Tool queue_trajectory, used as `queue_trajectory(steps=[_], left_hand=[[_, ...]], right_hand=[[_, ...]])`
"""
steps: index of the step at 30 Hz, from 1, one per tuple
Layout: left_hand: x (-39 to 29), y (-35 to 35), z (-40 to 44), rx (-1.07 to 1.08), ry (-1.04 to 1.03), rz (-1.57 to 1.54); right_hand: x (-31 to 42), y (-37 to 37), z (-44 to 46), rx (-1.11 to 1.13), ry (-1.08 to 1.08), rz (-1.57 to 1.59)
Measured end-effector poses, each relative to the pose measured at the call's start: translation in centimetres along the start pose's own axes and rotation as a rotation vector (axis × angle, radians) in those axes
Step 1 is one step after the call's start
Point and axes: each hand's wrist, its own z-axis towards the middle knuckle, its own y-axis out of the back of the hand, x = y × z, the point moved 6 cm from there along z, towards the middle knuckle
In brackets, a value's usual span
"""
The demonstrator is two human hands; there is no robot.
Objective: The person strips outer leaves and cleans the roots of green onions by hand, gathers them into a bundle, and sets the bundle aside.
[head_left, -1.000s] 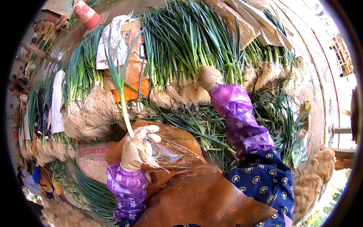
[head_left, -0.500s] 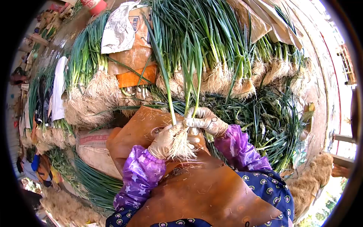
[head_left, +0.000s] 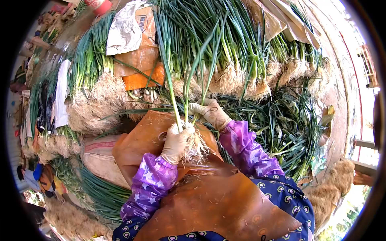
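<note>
Gloved and closed, my left hand (head_left: 175, 143) grips a few green onions (head_left: 185, 94) just above their pale roots (head_left: 196, 147). The stalks fan upward, leaves pointing away from me. My right hand (head_left: 212, 113), also gloved, pinches one of these stalks a little above and to the right of my left hand. Beneath both hands lies a brown apron sheet (head_left: 225, 201) over my lap. Beyond them stands a long row of green onions (head_left: 201, 36) with hanging roots.
Loose green leaves (head_left: 281, 124) are heaped at the right. A stuffed sack (head_left: 102, 158) and more green onions (head_left: 102, 193) lie at the left. Farther back are an orange sheet (head_left: 144, 76), a white cloth (head_left: 125, 30) and a red container (head_left: 98, 6).
My right hand has left the onion row and joined my left at the stalks. It now holds slightly higher. More stalks are in my left hand than a second ago.
</note>
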Motion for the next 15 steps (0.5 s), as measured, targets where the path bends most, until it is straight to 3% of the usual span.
queue_trajectory(steps=[1, 4, 5, 7, 8, 9, 11, 13, 15], left_hand=[[-0.3, 0.2, 0.2, -0.043, -0.124, 0.158], [0.0, 0.3, 0.3, -0.04, -0.117, 0.281], [-0.1, 0.1, 0.4, -0.025, -0.106, 0.346], [0.2, 0.5, 0.9, -0.047, -0.036, 0.299], [0.1, 0.6, 1.0, -0.018, -0.034, 0.386], [0.2, 0.5, 1.1, 0.01, -0.029, 0.473], [-0.2, -0.1, 0.8, 0.049, -0.057, 0.484], [-1.1, -0.9, -0.3, 0.117, 0.107, 0.376], [-1.9, 0.4, -0.1, 0.024, 0.03, 0.148]], right_hand=[[0.2, -0.2, 0.1, -0.002, 0.0, 0.0], [1.5, -0.7, 1.3, 0.054, 0.238, -0.269], [-0.1, -0.6, 2.3, 0.125, 0.081, -0.201], [0.2, -1.3, 2.3, 0.22, 0.184, 0.151], [-0.3, -1.5, 2.4, 0.225, 0.107, 0.357], [-0.4, -1.8, 2.5, 0.304, 0.151, 0.281], [-1.2, -1.9, 3.2, 0.242, 0.27, 0.061], [-0.5, -0.8, 1.3, 0.21, 0.079, 0.107], [-0.2, 2.6, -0.9, 0.162, 0.096, 0.116]])
